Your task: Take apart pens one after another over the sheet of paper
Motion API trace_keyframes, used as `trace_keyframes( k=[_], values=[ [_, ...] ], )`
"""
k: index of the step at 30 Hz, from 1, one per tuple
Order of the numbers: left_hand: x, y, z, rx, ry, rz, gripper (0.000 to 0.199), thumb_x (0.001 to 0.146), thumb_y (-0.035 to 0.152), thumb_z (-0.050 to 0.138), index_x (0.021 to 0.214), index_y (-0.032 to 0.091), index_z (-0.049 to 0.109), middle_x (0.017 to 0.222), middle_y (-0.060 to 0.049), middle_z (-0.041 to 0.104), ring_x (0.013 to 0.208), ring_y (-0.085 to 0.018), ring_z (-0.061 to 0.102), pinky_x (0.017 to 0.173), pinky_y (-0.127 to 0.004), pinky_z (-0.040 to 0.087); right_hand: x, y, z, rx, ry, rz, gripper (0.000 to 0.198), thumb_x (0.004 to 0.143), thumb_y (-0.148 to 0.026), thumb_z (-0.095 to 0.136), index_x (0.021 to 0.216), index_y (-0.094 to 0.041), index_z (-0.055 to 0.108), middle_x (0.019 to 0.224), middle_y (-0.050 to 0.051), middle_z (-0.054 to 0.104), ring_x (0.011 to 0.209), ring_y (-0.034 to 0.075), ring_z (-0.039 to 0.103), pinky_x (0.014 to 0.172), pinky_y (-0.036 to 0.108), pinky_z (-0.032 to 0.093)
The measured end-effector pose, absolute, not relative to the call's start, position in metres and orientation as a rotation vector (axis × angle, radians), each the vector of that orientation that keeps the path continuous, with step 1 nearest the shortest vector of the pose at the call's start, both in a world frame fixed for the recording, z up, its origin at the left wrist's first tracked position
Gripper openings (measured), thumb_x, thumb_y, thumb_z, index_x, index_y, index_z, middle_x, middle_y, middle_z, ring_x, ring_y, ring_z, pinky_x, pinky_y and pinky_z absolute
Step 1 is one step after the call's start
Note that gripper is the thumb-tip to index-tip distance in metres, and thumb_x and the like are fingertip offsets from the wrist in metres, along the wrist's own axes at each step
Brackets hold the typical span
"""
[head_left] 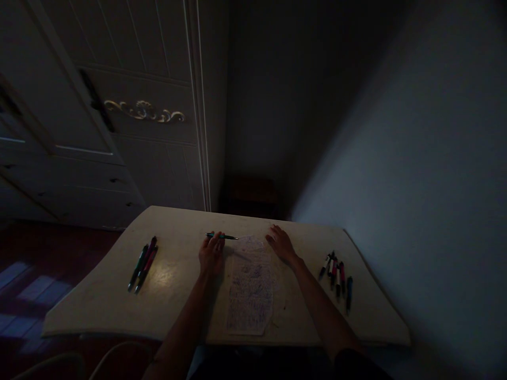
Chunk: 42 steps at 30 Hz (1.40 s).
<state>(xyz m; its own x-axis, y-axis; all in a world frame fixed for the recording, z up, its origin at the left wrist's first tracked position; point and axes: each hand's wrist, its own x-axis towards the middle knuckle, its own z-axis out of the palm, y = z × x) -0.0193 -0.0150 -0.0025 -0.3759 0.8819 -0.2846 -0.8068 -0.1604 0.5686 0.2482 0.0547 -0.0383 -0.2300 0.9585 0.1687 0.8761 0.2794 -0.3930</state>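
A dark pen [228, 237] with a teal part is gripped in the fingers of my left hand [213, 253], near the far side of the table. It points to the right, its tip by the top of a paper sheet [250, 295] covered in dense purple-blue marks. My right hand [282, 244] lies flat at the upper right of the sheet, fingers stretched out and holding nothing. To the left lies a small group of pens [143, 266] in green, purple and red. Several more pens [336, 274], white, pink and dark, lie in a cluster on the right.
The pale table [178, 311] has a curved left edge over a reddish floor [24, 253]. A cabinet [158, 158] with an ornate moulding stands behind on the left. A plain wall [428, 200] borders the right side. The light is dim.
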Motion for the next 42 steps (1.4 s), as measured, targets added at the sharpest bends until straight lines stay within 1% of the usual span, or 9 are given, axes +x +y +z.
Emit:
trace_keyframes(
  k=[3,6,12,19,23,31,36,40,42],
  values=[
    [-0.026,-0.01,0.0,0.028,0.686,1.782,0.017,0.079,0.002,0.067,0.091,0.014,0.068,0.093,-0.005,0.073,0.088,-0.01,0.072,0.081,-0.015,0.056,0.246,0.052,-0.037,-1.658,-2.183,0.245,0.056,0.099,-0.051,0.038,0.135,-0.013,0.056,0.149,0.017,0.046,0.142,0.029,0.037,0.117,0.049,0.028],
    [-0.027,-0.008,0.005,-0.018,0.665,1.753,0.017,0.082,0.001,0.064,0.091,0.015,0.068,0.095,-0.005,0.073,0.091,-0.011,0.071,0.081,-0.015,0.057,0.246,0.051,-0.038,-1.628,-2.162,0.193,0.054,0.098,-0.051,0.041,0.135,-0.014,0.056,0.148,0.017,0.047,0.141,0.03,0.038,0.116,0.049,0.029],
    [-0.026,-0.005,0.009,-0.07,0.661,1.681,0.014,0.08,0.001,0.065,0.082,0.015,0.065,0.092,-0.005,0.074,0.089,-0.013,0.072,0.081,-0.02,0.059,0.247,0.052,-0.041,-1.657,-2.149,0.175,0.054,0.099,-0.05,0.037,0.134,-0.015,0.057,0.147,0.014,0.05,0.14,0.027,0.04,0.117,0.045,0.029],
    [-0.03,-0.003,0.005,-0.069,0.645,1.686,0.014,0.083,0.0,0.063,0.083,0.014,0.064,0.09,-0.005,0.074,0.085,-0.012,0.072,0.075,-0.017,0.06,0.246,0.053,-0.038,-1.652,-2.126,0.189,0.058,0.1,-0.052,0.033,0.13,-0.012,0.061,0.143,0.014,0.053,0.138,0.026,0.043,0.116,0.043,0.031],
    [-0.028,-0.003,0.008,-0.075,0.652,1.661,0.012,0.083,-0.001,0.062,0.08,0.011,0.064,0.089,-0.007,0.074,0.084,-0.012,0.072,0.078,-0.019,0.06,0.247,0.053,-0.038,-1.638,-2.104,0.194,0.057,0.1,-0.053,0.033,0.128,-0.013,0.063,0.142,0.014,0.055,0.136,0.026,0.045,0.116,0.043,0.032],
    [-0.023,-0.002,0.0,0.036,0.72,1.591,0.016,0.081,0.009,0.072,0.072,0.014,0.059,0.085,-0.006,0.073,0.083,-0.014,0.072,0.079,-0.023,0.059,0.247,0.053,-0.037,-1.556,-2.016,0.268,0.055,0.099,-0.053,0.035,0.117,-0.013,0.069,0.134,0.015,0.061,0.132,0.027,0.05,0.113,0.045,0.035],
    [-0.023,0.0,-0.01,0.128,0.704,1.58,0.024,0.077,0.015,0.077,0.07,0.015,0.054,0.09,-0.009,0.074,0.085,-0.016,0.072,0.081,-0.028,0.058,0.239,0.043,-0.026,-1.373,-1.813,0.256,0.048,0.098,-0.051,0.037,0.112,-0.019,0.07,0.12,0.013,0.069,0.116,0.026,0.06,0.106,0.047,0.043],
    [-0.02,0.002,-0.015,0.299,0.72,1.543,0.037,0.062,0.024,0.089,0.066,0.015,0.053,0.096,-0.011,0.075,0.08,-0.017,0.071,0.076,-0.03,0.059,0.212,0.027,-0.007,-1.13,-1.739,0.406,0.037,0.097,-0.048,0.045,0.109,-0.021,0.067,0.106,0.011,0.072,0.101,0.023,0.065,0.093,0.039,0.05],
    [-0.018,0.001,-0.016,0.388,0.754,1.522,0.041,0.054,0.029,0.093,0.066,0.014,0.056,0.096,-0.01,0.075,0.077,-0.016,0.07,0.073,-0.029,0.058,0.195,0.018,0.0,-1.091,-1.716,0.562,0.037,0.098,-0.049,0.041,0.107,-0.02,0.063,0.092,0.008,0.071,0.085,0.02,0.066,0.08,0.033,0.052]
  ],
)
